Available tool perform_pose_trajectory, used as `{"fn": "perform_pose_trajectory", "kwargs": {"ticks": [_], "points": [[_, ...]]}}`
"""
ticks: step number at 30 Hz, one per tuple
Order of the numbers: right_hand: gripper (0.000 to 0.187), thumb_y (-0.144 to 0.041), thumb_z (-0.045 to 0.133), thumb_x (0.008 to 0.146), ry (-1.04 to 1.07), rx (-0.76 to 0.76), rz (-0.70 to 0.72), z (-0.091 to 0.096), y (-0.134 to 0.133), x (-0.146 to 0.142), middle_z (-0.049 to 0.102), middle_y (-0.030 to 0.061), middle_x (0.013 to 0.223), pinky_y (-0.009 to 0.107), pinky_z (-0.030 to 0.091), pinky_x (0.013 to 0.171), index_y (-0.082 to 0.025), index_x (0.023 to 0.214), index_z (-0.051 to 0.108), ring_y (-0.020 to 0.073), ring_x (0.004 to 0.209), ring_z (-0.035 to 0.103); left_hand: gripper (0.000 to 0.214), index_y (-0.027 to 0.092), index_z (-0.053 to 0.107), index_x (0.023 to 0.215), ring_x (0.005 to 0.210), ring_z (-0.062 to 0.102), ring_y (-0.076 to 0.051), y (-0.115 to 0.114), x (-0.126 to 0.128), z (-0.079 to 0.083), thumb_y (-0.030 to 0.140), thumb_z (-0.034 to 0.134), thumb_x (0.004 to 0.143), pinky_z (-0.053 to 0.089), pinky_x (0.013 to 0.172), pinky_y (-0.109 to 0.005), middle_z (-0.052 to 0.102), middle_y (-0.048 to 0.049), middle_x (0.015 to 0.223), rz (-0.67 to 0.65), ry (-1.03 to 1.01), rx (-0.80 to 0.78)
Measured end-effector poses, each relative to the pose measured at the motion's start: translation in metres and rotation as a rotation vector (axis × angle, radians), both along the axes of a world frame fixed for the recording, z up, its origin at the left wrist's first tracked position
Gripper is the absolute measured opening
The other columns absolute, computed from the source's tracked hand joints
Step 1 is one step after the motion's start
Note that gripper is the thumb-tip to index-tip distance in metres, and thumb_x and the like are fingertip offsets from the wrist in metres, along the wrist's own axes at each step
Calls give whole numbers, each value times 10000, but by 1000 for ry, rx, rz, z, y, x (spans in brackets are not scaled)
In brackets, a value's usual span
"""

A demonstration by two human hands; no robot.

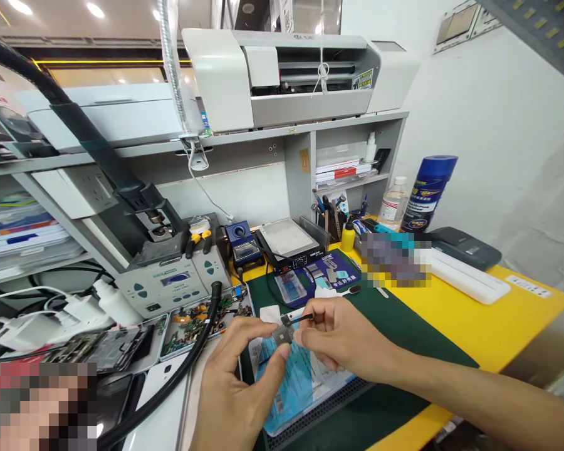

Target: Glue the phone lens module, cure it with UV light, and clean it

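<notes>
Where both hands (282,351) meet, small grey part (282,335), half hidden, indistinct

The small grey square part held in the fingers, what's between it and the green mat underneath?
In the head view, a blue plastic packet lies on the green mat, directly under the small grey square part.

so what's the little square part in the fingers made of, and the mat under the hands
The small square part looks like dull grey metal, though it is too small to be sure. The green mat looks like matte rubber or silicone: flat, no glare.
</notes>
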State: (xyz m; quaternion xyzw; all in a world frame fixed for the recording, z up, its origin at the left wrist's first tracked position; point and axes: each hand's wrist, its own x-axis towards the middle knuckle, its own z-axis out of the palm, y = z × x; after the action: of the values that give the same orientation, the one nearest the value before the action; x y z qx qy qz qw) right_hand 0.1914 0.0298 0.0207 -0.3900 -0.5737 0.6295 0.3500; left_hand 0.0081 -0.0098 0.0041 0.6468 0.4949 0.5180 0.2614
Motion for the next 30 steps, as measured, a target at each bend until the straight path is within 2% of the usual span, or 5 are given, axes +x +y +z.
{"fn": "perform_pose_trajectory", "kwargs": {"ticks": [8,14,18,24,30], "points": [[157,-233,660,798,40,-96,36,-1,3,1,494,-97,384,191,285,356,-193,697,547,56,315,345,109,267,685,945,951,605,-179,7,-9,-5,349,657,879,452,838,-284,624,-6,951,-62,3,-80],[184,-282,733,769,108,-132,66,5,4,7,499,-86,421,200,299,356,-181,715,589,59,324,354,280,223,726,936,896,608,-188,5,-9,3,458,760,786,458,791,-280,668,-24,925,-83,-243,-319],[193,-268,780,770,110,49,20,6,1,11,503,-80,470,205,311,405,-175,748,613,59,387,372,348,199,753,912,845,586,-170,5,-8,11,471,826,708,425,793,-271,700,-20,834,-65,-494,-520],[144,-316,681,899,-55,474,-55,0,-11,11,584,-3,701,257,402,561,-173,908,693,109,596,470,302,140,754,816,677,529,-134,7,-9,17,398,830,678,424,670,-265,634,-28,679,-153,-705,-620],[166,-323,643,925,-98,589,-65,-2,-12,9,610,15,718,268,412,569,-195,1000,717,135,631,505,202,129,669,722,639,507,-131,5,-8,25,312,751,736,412,551,-253,575,-32,682,-216,-820,-716]]}}
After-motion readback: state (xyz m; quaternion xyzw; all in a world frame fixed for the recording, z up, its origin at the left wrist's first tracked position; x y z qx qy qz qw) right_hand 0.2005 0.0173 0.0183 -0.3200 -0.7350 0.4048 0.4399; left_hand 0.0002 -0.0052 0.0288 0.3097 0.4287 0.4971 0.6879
